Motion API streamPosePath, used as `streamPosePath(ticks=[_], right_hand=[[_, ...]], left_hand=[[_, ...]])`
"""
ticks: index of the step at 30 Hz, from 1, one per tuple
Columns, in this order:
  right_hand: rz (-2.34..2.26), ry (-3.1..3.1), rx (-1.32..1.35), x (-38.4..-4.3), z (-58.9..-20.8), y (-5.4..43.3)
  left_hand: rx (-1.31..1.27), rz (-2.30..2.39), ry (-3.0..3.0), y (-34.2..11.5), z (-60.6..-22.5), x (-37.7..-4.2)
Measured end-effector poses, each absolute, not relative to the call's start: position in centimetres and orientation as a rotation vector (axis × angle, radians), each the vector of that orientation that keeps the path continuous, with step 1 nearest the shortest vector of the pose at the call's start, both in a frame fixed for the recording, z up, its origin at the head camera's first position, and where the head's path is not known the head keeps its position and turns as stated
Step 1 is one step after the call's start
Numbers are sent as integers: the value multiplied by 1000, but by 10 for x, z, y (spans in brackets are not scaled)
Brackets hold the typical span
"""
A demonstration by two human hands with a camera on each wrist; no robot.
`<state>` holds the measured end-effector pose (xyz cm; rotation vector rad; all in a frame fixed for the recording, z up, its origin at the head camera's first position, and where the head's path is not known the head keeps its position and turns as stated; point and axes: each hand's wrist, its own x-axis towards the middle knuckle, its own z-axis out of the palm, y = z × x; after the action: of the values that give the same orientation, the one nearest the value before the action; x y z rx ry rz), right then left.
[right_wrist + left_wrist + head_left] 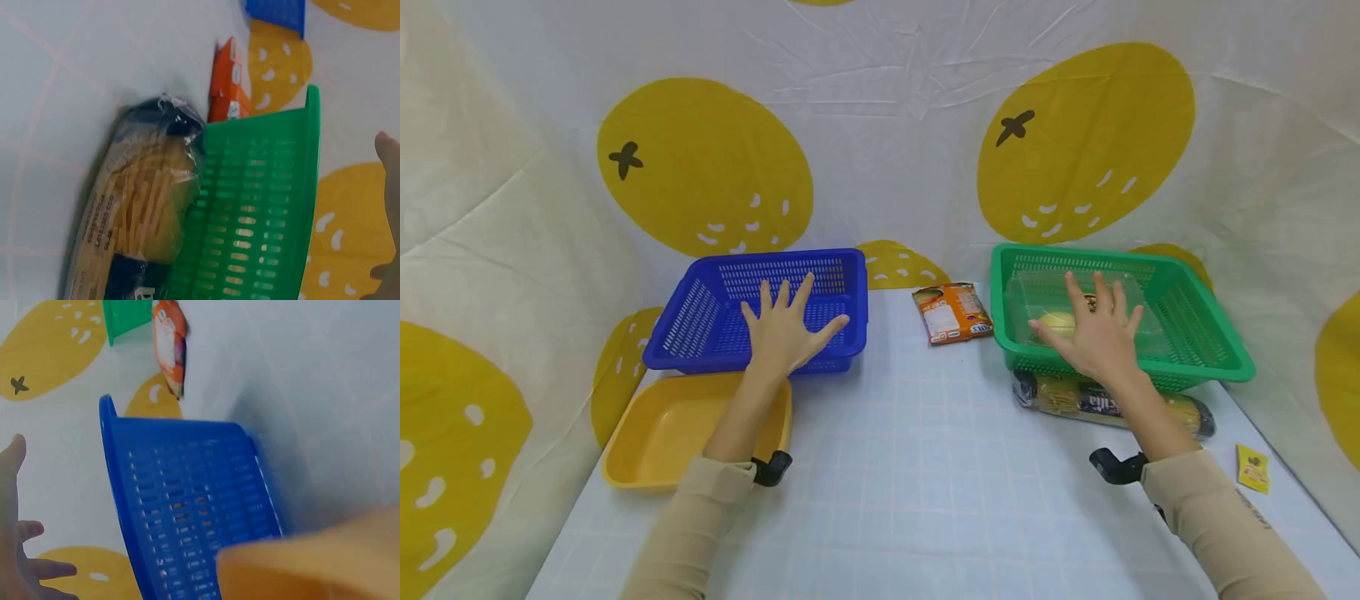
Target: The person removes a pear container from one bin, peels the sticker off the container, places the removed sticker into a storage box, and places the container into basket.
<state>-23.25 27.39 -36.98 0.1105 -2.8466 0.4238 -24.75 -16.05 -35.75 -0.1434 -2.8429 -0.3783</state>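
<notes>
My left hand (782, 333) is held with fingers spread above the blue basket (700, 321), holding nothing. In the left wrist view its fingers (53, 569) stretch out beyond the basket's rim. My right hand (1097, 337), also spread and holding nothing, overlaps the green basket (1206, 333) in the head view. Inside that basket lies a clear plastic container (1026, 292) with a round pale yellow item (1057, 325) in it, partly hidden by my hand. A long bag of pasta (147, 206) lies against the green basket's near side.
An orange packet (953, 313) lies between the two baskets. The yellow tray (647, 425) sits in front of the blue basket, partly behind my left forearm. A small yellow sachet (1252, 468) lies at the table's right edge. Behind everything hangs a white cloth (895, 183) with yellow fruit prints.
</notes>
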Motion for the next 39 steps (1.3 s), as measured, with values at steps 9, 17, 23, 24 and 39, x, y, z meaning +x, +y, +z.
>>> streamPosePath(ticks=[9,17,23,24,39], right_hand=[[648,-2836,166,-240,-374,316],[835,-2812,30,-244,-375,349],[869,-2839,-51,-248,-379,378],[877,-2848,-69,-249,-380,382],[1004,-3097,-162,-255,-388,413]], left_hand=[[-239,-442,-2708,-125,-366,-258],[-304,-560,-2751,-88,-376,-266],[-373,-696,-2730,-58,-381,-270],[-383,-716,-2728,-53,-382,-271],[-722,-1366,-2526,26,-388,-279]])
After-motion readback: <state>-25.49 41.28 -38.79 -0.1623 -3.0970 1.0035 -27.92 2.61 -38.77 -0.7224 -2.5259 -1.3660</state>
